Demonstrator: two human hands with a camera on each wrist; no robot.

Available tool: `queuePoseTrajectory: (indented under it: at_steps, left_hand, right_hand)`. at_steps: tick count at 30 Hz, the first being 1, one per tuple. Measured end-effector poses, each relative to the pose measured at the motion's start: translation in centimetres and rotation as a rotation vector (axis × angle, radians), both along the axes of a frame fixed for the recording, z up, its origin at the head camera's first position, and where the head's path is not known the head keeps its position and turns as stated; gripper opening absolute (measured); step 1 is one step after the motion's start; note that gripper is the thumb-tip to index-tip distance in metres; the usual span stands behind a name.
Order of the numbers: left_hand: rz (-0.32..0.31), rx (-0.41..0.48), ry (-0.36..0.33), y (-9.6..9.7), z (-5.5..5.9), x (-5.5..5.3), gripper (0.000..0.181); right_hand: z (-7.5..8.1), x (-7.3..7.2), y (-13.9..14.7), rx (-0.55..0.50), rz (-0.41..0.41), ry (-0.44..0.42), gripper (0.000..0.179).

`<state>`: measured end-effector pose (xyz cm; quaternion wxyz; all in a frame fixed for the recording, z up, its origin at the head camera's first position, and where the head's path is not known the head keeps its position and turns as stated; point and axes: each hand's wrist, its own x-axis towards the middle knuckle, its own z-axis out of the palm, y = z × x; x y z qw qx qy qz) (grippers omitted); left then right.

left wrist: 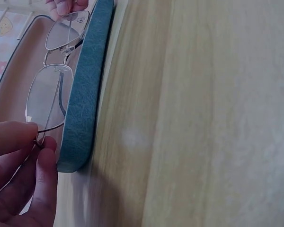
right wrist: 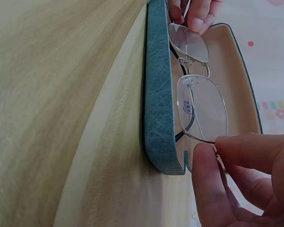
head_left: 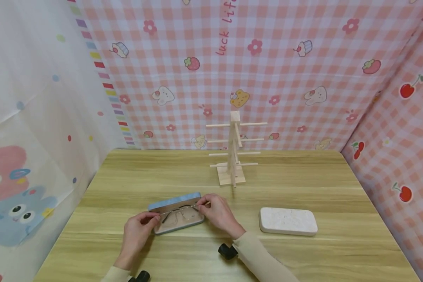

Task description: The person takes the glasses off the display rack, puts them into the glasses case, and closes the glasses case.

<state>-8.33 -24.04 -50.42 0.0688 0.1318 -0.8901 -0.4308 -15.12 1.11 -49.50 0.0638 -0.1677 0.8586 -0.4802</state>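
A pair of thin metal-framed eyeglasses (head_left: 182, 214) is held over an opened blue glasses case (head_left: 179, 230) with a beige-pink lining. My left hand (head_left: 138, 231) pinches the frame's left corner near the hinge between thumb and forefinger. At the opposite corner, my right hand (head_left: 219, 213) pinches the frame the same way. Both wrist views show the clear lenses (left wrist: 46, 94) upright between the hands, with dark-tipped temples (right wrist: 185, 127) folded behind them. The case's blue-green front wall (right wrist: 160, 94) stands on the table right beside the glasses, its lid raised at the back.
A white closed glasses case (head_left: 288, 221) lies on the wooden table (head_left: 303, 180) to the right. Behind, near the back edge, stands a wooden rack (head_left: 234, 150) with several thin pegs sticking out sideways. Patterned cloth (head_left: 282, 78) hangs around the table's back and sides.
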Motion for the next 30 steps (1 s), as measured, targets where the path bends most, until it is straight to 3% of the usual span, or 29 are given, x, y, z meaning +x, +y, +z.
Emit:
queuePoseTrajectory:
  at_steps: [10, 30]
  left_hand:
    - [0.009, -0.079, 0.011, -0.25, -0.29, -0.18, 0.008]
    - [0.027, -0.05, 0.021, -0.55, -0.78, -0.16, 0.011]
  right_hand:
    - [-0.41, -0.12, -0.22, 0.065, 0.024, 0.019, 0.008]
    - [-0.73, -0.02, -0.3, 0.081, 0.06, 0.018, 0.007]
